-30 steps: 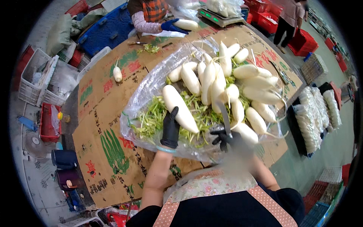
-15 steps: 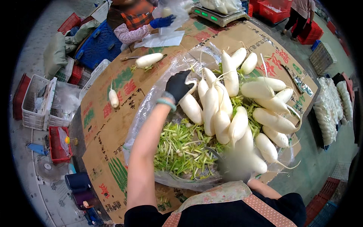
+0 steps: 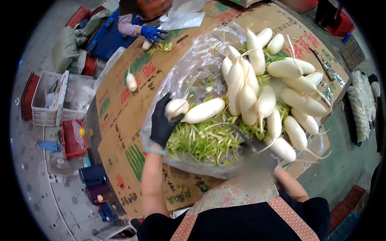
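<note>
My left hand (image 3: 161, 125), in a black glove, is closed around the end of a white radish (image 3: 177, 107) at the left side of the pile. A longer radish (image 3: 206, 110) lies right beside it. Several more white radishes (image 3: 257, 92) are heaped on cut green leaves (image 3: 205, 140) over a clear plastic sheet (image 3: 189, 76). My right forearm (image 3: 290, 185) reaches toward the near edge of the pile. My right hand (image 3: 257, 158) is blurred; a dark blade-like strip (image 3: 241, 137) sticks out of the blur over the greens.
Flattened cardboard (image 3: 120, 104) covers the table. A single radish (image 3: 131, 82) lies on it at the left. Another person's blue-gloved hand (image 3: 152, 33) works at the far end. White and red crates (image 3: 48, 100) stand on the floor at the left, bagged radishes (image 3: 362, 108) at the right.
My left hand has drawn back from the far middle of the pile to its near left side and now grips a radish. The view has shifted closer over the pile.
</note>
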`<action>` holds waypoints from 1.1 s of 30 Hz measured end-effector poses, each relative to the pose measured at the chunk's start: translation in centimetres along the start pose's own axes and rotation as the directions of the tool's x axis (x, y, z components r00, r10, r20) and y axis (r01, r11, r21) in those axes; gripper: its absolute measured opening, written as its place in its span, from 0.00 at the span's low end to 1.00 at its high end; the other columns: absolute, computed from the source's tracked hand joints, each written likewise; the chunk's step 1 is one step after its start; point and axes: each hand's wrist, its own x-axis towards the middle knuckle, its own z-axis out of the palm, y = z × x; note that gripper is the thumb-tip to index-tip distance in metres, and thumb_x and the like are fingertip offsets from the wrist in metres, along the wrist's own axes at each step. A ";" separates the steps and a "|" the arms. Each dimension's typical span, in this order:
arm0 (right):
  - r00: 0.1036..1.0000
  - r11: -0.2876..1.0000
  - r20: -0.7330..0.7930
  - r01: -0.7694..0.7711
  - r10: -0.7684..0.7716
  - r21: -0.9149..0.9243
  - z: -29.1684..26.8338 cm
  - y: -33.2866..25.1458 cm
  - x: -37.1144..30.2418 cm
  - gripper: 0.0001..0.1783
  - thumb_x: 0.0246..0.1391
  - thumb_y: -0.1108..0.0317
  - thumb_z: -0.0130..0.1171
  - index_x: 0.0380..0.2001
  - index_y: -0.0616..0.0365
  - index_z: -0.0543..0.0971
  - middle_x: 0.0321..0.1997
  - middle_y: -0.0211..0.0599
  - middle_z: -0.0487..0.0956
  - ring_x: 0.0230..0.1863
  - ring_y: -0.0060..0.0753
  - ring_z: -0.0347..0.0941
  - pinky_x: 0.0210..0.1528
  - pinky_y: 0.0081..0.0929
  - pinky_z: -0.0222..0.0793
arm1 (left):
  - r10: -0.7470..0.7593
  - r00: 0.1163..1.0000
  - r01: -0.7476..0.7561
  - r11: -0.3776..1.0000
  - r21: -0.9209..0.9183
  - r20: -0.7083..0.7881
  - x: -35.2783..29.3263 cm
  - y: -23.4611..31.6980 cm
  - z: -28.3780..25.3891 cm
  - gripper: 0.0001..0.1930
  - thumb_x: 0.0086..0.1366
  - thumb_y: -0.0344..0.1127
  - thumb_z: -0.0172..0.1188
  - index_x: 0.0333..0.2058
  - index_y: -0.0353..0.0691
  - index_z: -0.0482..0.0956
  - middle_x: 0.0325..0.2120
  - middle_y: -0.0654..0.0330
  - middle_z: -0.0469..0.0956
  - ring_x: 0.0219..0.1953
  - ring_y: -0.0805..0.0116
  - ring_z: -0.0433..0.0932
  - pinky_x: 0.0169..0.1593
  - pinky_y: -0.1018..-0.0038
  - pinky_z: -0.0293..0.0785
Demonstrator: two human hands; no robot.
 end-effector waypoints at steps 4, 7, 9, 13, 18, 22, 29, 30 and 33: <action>0.932 0.930 -0.008 -0.360 0.362 0.068 -0.8 -4.1 1.1 0.16 0.52 0.61 0.52 0.40 0.61 0.76 0.31 0.40 0.77 0.31 0.32 0.72 0.38 0.30 0.68 | -0.401 0.870 0.228 0.845 -0.484 -0.289 -10.4 -2.1 -2.9 0.27 0.50 0.30 0.64 0.50 0.31 0.67 0.44 0.52 0.71 0.45 0.64 0.70 0.50 0.70 0.68; 0.916 0.888 0.018 -0.393 0.401 0.240 0.0 -5.2 0.8 0.16 0.51 0.62 0.54 0.41 0.59 0.76 0.29 0.33 0.79 0.26 0.23 0.72 0.31 0.24 0.69 | -0.545 0.765 0.077 0.607 -0.791 -0.344 -15.2 -2.5 -2.3 0.26 0.53 0.28 0.59 0.52 0.31 0.64 0.49 0.52 0.67 0.48 0.65 0.68 0.51 0.69 0.66; 0.909 0.843 0.110 -0.415 0.403 0.341 1.2 -7.8 0.8 0.17 0.51 0.62 0.55 0.43 0.57 0.76 0.31 0.31 0.79 0.27 0.17 0.71 0.26 0.17 0.67 | -0.569 0.735 -0.005 0.540 -0.842 -0.369 -17.5 -1.6 -1.7 0.25 0.54 0.23 0.55 0.53 0.31 0.63 0.52 0.53 0.64 0.51 0.63 0.65 0.54 0.68 0.63; 0.963 0.819 0.091 -0.265 0.255 0.509 4.2 -12.3 1.9 0.20 0.52 0.60 0.56 0.47 0.56 0.74 0.34 0.31 0.78 0.28 0.16 0.71 0.25 0.16 0.66 | -0.287 0.832 -0.105 0.759 -0.643 -0.475 -17.5 3.5 -0.3 0.26 0.54 0.21 0.50 0.54 0.35 0.62 0.53 0.54 0.63 0.53 0.61 0.64 0.54 0.69 0.62; 0.955 0.451 0.039 -0.175 0.294 0.875 5.2 -17.4 1.0 0.25 0.53 0.51 0.52 0.45 0.60 0.73 0.37 0.33 0.77 0.22 0.19 0.66 0.21 0.17 0.61 | 0.261 0.945 -0.325 0.791 -0.518 -0.195 -18.4 5.5 2.5 0.24 0.49 0.20 0.57 0.48 0.36 0.71 0.51 0.54 0.65 0.54 0.59 0.64 0.57 0.63 0.59; 0.958 -0.062 0.071 -0.056 0.278 0.996 4.8 -15.2 -3.8 0.27 0.55 0.54 0.50 0.52 0.60 0.64 0.43 0.47 0.75 0.42 0.34 0.74 0.45 0.27 0.72 | 0.842 0.528 -0.818 0.540 -0.197 0.112 -18.6 11.2 3.1 0.18 0.51 0.31 0.59 0.43 0.50 0.78 0.44 0.60 0.71 0.50 0.62 0.70 0.55 0.63 0.61; 0.874 -0.446 -0.485 0.429 -0.013 0.786 3.7 -13.9 -15.3 0.29 0.57 0.51 0.43 0.55 0.61 0.61 0.49 0.50 0.71 0.41 0.41 0.74 0.26 0.29 0.77 | 0.734 0.670 -0.660 0.658 -0.364 0.113 -11.1 4.0 8.4 0.28 0.52 0.30 0.60 0.52 0.33 0.64 0.49 0.48 0.67 0.53 0.54 0.64 0.58 0.64 0.57; 0.869 -0.367 -0.495 0.462 0.007 0.807 3.8 -11.1 -18.6 0.32 0.56 0.47 0.42 0.54 0.62 0.61 0.48 0.49 0.72 0.38 0.40 0.76 0.24 0.31 0.77 | 0.575 0.814 -0.471 0.739 -0.482 0.087 -8.4 2.4 9.4 0.27 0.54 0.30 0.58 0.53 0.32 0.62 0.50 0.48 0.66 0.53 0.54 0.64 0.59 0.64 0.55; 0.643 -0.195 -0.739 0.766 0.201 0.613 6.8 -10.8 -27.1 0.35 0.55 0.44 0.42 0.55 0.63 0.60 0.47 0.48 0.72 0.39 0.38 0.76 0.32 0.35 0.77 | 0.485 0.840 -0.532 0.824 0.196 0.242 4.0 -9.9 11.1 0.26 0.54 0.37 0.60 0.50 0.32 0.67 0.48 0.49 0.69 0.50 0.56 0.67 0.56 0.65 0.58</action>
